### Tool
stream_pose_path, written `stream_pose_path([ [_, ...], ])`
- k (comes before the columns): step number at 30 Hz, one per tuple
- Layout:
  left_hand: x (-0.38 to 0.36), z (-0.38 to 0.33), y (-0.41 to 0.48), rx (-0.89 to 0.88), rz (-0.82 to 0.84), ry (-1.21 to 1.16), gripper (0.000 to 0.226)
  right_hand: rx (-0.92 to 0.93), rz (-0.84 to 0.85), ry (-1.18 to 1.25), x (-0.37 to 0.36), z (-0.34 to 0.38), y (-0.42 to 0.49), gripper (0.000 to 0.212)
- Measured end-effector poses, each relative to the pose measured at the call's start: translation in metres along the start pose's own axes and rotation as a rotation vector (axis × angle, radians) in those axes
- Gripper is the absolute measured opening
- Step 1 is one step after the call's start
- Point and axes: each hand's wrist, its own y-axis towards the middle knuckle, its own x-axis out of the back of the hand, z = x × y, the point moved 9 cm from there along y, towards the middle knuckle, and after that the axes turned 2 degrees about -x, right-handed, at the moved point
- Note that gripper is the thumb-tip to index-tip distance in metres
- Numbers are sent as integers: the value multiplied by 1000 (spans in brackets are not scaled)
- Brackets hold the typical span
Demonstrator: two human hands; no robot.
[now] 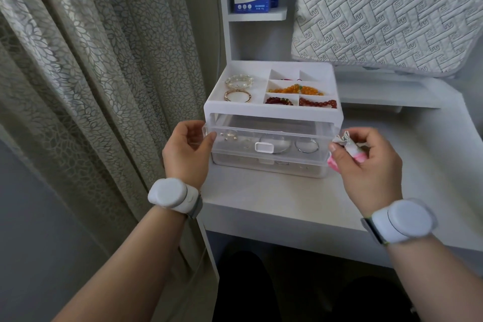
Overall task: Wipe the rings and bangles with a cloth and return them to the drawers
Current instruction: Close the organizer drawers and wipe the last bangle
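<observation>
Clear plastic: found drawer (287, 136) part-open on desk (261, 198), long axis left-right, rings (307, 144) inside lying between hands; fingers of left hand (183, 154) gripping its left corner, right hand (366, 167) pinching cloth (343, 140) at right corner, equally near.

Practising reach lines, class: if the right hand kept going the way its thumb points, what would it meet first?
Probably the right front corner of the clear drawer; the right hand, gripping the cloth, looks nearly against it, though depth is unclear.
</observation>
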Motion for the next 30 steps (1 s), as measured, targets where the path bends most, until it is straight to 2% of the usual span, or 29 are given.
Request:
stream_pose_path([
  [5, -9, -1, 10, -58, 64, 164, 55, -108, 50, 34, -5, -7, 7, 49],
  [10, -24, 6, 15, -20, 195, 188, 71, -128, 110, 75, -14, -9, 10, 41],
  [18, -28, 9, 22, -32, 189, 226, 55, -111, 72, 32, -13, -8, 21, 22],
  [26, -29, 5, 34, -53, 116, 308, 36, -81, 49, -66, -13, -5, 30, 15],
  [30, -30, 6, 36, -42, 98, 318, 34, -49, 44, -134, -13, -4, 32, 14],
])
